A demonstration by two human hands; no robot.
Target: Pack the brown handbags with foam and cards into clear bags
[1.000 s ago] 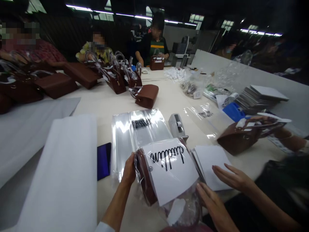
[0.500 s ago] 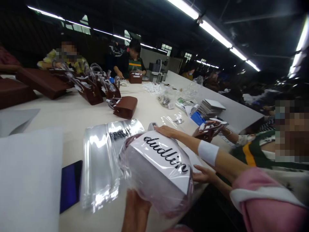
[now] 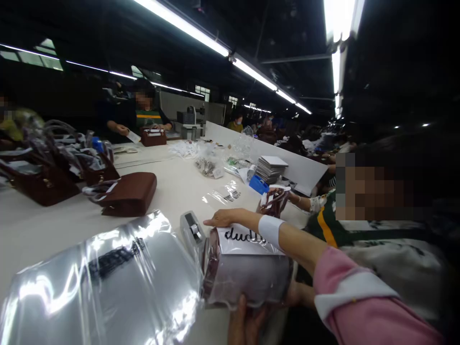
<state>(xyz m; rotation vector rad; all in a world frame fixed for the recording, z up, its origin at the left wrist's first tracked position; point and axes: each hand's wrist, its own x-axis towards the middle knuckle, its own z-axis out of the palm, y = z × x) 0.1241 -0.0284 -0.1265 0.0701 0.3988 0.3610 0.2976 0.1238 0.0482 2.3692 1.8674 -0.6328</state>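
A clear plastic package (image 3: 251,278) with dark reddish-brown edges and a white panel with black script lettering lies tilted in front of me. My left hand (image 3: 246,321) grips its lower edge from below, thumb on the front. My right hand (image 3: 221,219) reaches across its top, fingers stretched left toward a grey tape dispenser (image 3: 193,230); whether the fingertips touch it I cannot tell. A pink sleeve and a white band show on my right arm. Another hand (image 3: 300,293), apparently the co-worker's, is at the package's lower right, partly hidden.
Flat clear plastic bags (image 3: 108,282) cover the table's left front. A brown handbag (image 3: 129,194) lies behind them, with several more further left. A blue box (image 3: 258,184) and a stack of grey boards (image 3: 271,167) stand near a co-worker (image 3: 330,230) on the right.
My view has turned right and the package now lies lower and more level. My right hand has moved off its face toward the tape dispenser. My left hand still supports it underneath.
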